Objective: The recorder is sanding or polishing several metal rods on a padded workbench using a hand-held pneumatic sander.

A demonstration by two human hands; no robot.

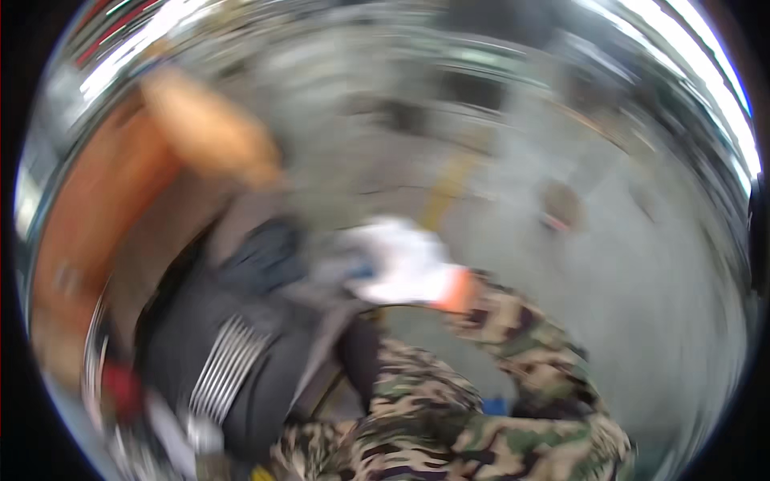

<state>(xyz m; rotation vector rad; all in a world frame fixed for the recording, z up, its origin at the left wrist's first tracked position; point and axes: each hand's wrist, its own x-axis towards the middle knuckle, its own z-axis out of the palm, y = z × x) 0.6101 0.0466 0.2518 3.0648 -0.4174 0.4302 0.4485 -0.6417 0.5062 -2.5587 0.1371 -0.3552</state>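
Note:
My right hand [397,260], in a white glove with an orange cuff, reaches in from the right over the edge of a dark work surface [172,365]. Motion smears its fingers, so their grip does not show. Just left of the glove is a dark grey-blue crumpled thing, perhaps cloth [265,256]; whether they touch is unclear. A row of several thin, shiny metal rods [228,369] lies side by side on the dark surface. At the rods' lower end is a pale blurred shape [204,435], possibly my gloved left hand; its fingers cannot be made out.
A large orange-brown panel [104,212] stands at the left, with a blurred orange-tan shape [212,128] above it. A red thing [122,390] is at the lower left. Grey floor [642,297] extends right, with a yellow line [445,192] and a small brownish object [560,206].

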